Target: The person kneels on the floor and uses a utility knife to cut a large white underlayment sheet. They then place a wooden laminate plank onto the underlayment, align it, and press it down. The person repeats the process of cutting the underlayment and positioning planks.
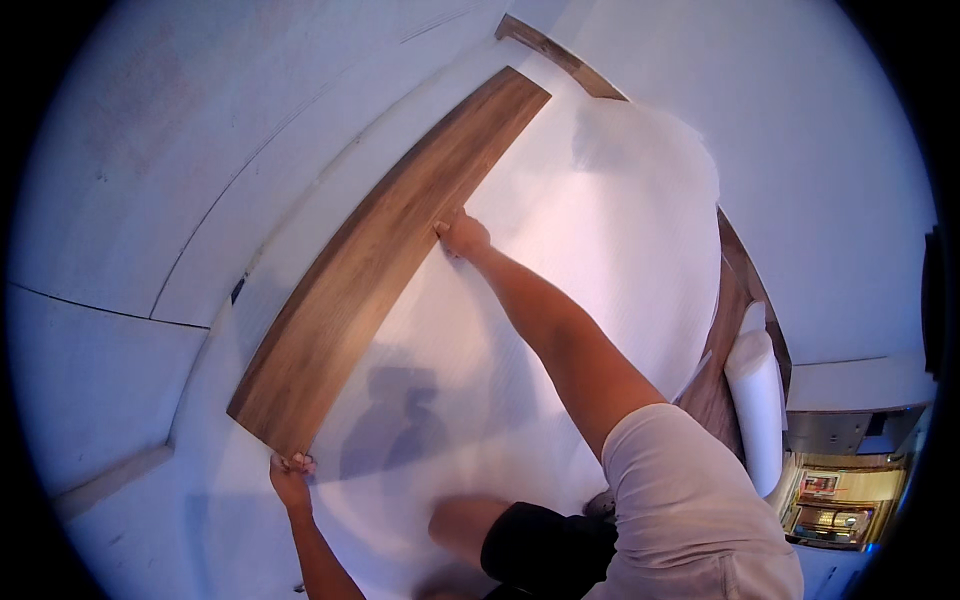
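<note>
A long brown wood-look flooring plank (375, 255) slants from the lower left to the upper middle, beside the left wall. At its near end, my left hand (290, 478) has its fingers closed on the short edge. My right hand (463, 235) grips the long right edge about midway along, thumb on top and the other fingers mostly hidden beneath. White ribbed underlay sheet (560, 230) spreads under and to the right of the plank. Whether the plank lies flat or is slightly raised, I cannot tell.
Pale wall panels (130, 230) run along the left. A brown wooden strip (565, 55) borders the far wall. At the right, brown flooring (735, 290) shows past the underlay's edge, with a white roll (757, 410) lying on it. A bright doorway opening (835, 500) stands lower right.
</note>
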Demonstrator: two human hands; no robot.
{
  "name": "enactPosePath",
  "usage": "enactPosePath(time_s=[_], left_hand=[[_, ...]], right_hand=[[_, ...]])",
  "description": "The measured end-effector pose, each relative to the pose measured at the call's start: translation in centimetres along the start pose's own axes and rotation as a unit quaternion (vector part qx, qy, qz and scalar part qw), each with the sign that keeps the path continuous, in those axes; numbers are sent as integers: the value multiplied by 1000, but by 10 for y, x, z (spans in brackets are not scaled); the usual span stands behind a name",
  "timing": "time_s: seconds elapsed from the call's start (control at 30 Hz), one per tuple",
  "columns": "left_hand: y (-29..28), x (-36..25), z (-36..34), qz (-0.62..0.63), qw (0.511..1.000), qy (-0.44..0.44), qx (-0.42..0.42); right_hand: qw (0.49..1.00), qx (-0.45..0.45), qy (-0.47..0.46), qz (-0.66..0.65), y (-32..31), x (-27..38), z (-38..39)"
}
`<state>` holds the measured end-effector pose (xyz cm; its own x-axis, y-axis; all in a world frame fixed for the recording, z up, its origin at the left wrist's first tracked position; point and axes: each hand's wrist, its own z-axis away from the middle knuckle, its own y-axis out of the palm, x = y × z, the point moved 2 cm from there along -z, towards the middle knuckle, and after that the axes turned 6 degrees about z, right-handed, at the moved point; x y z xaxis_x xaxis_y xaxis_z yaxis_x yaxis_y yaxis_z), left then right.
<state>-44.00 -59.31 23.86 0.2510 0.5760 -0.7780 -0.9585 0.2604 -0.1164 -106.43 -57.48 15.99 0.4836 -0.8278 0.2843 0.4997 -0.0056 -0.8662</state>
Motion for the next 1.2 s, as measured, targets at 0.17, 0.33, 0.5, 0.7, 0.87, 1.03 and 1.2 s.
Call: enactPosePath(time_s=[0.17,0.33,0.5,0.7,0.87,1.03,1.2], left_hand=[[-7,-15,2,-365,928,74,-19],[-31,-4,24,-536,801,236,-130],[-46,17,1,-612,706,337,-118],[-47,28,-10,-603,726,326,-54],[-28,19,-15,-556,755,344,42],[-9,14,-16,-489,797,354,19],[0,12,-28,-497,781,374,58]], right_hand=[[988,-119,-99,-28,27,15,63],[959,-199,-202,29,32,28,125],[944,-195,-238,121,47,34,120],[945,-172,-226,162,53,38,120],[943,-191,-230,145,53,27,117],[947,-198,-226,110,43,42,119],[953,-167,-215,132,40,42,122]])
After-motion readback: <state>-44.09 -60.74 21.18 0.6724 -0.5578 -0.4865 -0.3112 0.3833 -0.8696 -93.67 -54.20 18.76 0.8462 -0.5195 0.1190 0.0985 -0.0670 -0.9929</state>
